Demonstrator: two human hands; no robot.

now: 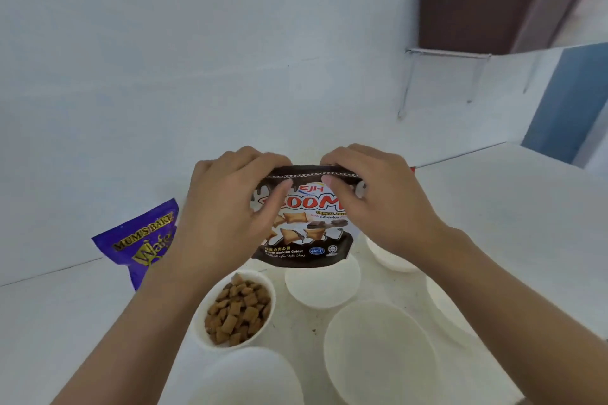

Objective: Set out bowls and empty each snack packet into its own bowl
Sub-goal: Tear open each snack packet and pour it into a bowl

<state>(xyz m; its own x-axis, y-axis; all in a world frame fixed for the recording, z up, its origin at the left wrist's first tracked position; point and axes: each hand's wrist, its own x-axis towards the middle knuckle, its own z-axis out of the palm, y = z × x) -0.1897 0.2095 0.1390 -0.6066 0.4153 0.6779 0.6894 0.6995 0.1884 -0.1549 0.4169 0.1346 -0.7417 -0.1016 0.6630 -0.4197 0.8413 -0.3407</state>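
Observation:
I hold a brown cereal snack packet upright above the counter. My left hand pinches its top left corner and my right hand pinches its top right corner, thumbs on the front below the sealed strip. Below it, a white bowl holds brown cereal pillows. An empty white bowl stands right under the packet, with another empty bowl nearer me. A purple wafer packet leans against the wall at the left, partly hidden by my left forearm.
More empty white bowls stand at the bottom middle, behind my right wrist and at the right. The white counter meets a white wall. A wire shelf with a brown box hangs at the upper right.

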